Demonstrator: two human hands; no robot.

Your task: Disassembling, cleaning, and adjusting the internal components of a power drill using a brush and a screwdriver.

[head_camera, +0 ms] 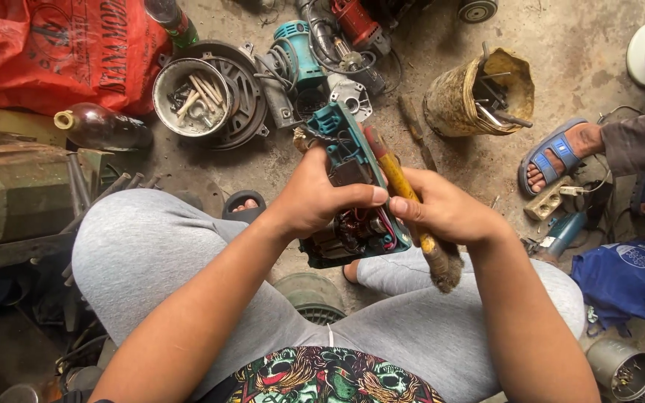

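We find the left hand at the centre of the frame, fingers wrapped closed around a teal power-tool housing whose cover is off, exposing red wiring and switch parts at its lower end. The housing's long axis runs from the upper left, near the hand's knuckles, down to the lower right, over the lap in grey trousers.

The right hand sits just right of the housing, fingers closed around a yellow-handled brush. The brush lies nearly parallel to the housing, touching its right edge; the worn bristles point to the lower right, below the hand. The right thumb and left fingertips almost meet over the open cavity.

On the concrete floor in the upper frame we note a round tin of bolts and a yellow bucket of tools.
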